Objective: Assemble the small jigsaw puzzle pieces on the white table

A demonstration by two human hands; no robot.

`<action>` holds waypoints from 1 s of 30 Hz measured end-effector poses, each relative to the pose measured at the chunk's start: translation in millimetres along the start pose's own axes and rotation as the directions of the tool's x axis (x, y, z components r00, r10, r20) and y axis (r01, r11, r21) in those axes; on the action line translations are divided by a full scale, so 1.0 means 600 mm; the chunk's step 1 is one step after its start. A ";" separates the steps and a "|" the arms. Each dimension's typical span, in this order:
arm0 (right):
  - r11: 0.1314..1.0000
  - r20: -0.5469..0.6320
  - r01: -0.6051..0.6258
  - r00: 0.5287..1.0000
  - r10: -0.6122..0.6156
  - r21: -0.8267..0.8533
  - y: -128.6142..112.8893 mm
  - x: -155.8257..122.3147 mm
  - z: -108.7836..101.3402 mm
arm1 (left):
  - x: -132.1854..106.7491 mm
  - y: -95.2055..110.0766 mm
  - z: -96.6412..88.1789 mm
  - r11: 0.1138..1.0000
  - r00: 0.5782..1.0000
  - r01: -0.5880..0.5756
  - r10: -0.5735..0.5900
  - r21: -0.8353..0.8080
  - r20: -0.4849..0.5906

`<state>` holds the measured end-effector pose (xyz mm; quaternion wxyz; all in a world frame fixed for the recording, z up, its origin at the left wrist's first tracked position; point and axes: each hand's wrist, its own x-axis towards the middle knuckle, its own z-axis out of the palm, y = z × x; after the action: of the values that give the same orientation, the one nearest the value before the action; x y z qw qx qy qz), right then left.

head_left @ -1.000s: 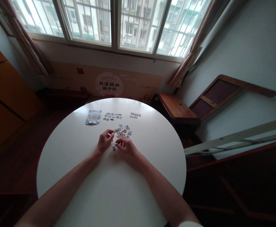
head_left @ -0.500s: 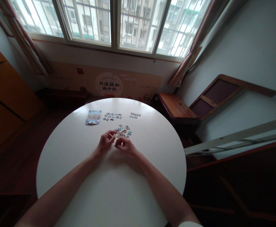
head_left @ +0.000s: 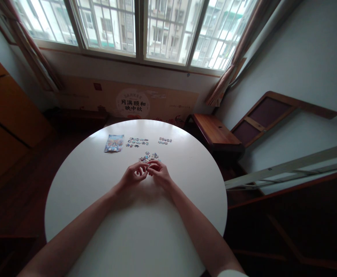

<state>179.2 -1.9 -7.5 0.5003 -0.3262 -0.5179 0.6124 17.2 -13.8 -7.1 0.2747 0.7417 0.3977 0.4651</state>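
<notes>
Carrying everything, the round white tabletop [head_left: 139,238] keeps its place; above it, the bare left hand [head_left: 132,174] and bare right hand [head_left: 160,174] have drawn together, so the work now gathers at one spot, and the lone piece once near them no longer shows; the glossy blue-and-orange printed sheet [head_left: 114,143] lies unmoved, well left of the loose multicoloured jigsaw pile [head_left: 147,158], whose near edge the hands cover; beyond it, the longer rows of jigsaw pieces [head_left: 143,143] and the shorter rows [head_left: 165,140] look unchanged, their prints too tiny to read; both grips are nearly closed, fingertips pinching a small dark jigsaw piece [head_left: 147,168] between them; its outline is mostly hidden, and whether it is one piece or two joined cannot be told.
</notes>
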 end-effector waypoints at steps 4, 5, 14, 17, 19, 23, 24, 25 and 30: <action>1.000 -0.034 -0.009 0.999 0.009 0.015 0.002 0.002 -0.001 | 0.001 0.002 -0.001 0.999 0.999 -0.041 0.041 0.023 0.025; 1.000 -0.041 -0.010 0.999 0.011 0.016 0.003 0.002 -0.001 | 0.001 0.003 -0.001 0.999 0.999 -0.043 0.042 0.027 0.025; 1.000 -0.015 0.003 1.000 -0.003 0.003 0.004 0.003 -0.001 | 0.000 -0.003 0.000 0.998 0.999 -0.046 0.045 0.037 0.010; 1.000 -0.017 -0.004 1.000 0.004 -0.005 0.006 0.004 -0.001 | 0.000 -0.003 0.000 0.997 0.999 -0.037 0.037 0.061 -0.002; 1.000 -0.024 -0.005 1.000 0.005 -0.006 0.007 0.005 -0.001 | -0.001 -0.003 0.000 0.997 1.000 -0.027 0.028 0.078 -0.004; 1.000 -0.042 -0.003 0.999 0.002 -0.011 0.007 0.004 -0.002 | -0.002 -0.004 0.000 0.995 0.999 0.034 -0.031 0.095 -0.032; 1.000 -0.040 -0.001 0.999 0.000 -0.015 0.007 0.004 -0.002 | -0.002 -0.003 -0.001 0.994 0.998 0.049 -0.046 0.097 -0.035; 1.000 -0.038 0.002 0.999 -0.003 -0.019 0.007 0.004 -0.002 | -0.002 -0.003 -0.001 0.993 0.998 0.059 -0.056 0.100 -0.036; 0.999 -0.045 0.012 0.999 -0.013 -0.030 0.010 0.005 -0.001 | -0.002 -0.002 -0.002 0.991 0.997 0.077 -0.076 0.110 -0.014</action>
<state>177.6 1.2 -12.9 0.5109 -0.3440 -0.5175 0.5940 15.4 -14.4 -7.9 0.2492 0.7376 0.4523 0.4350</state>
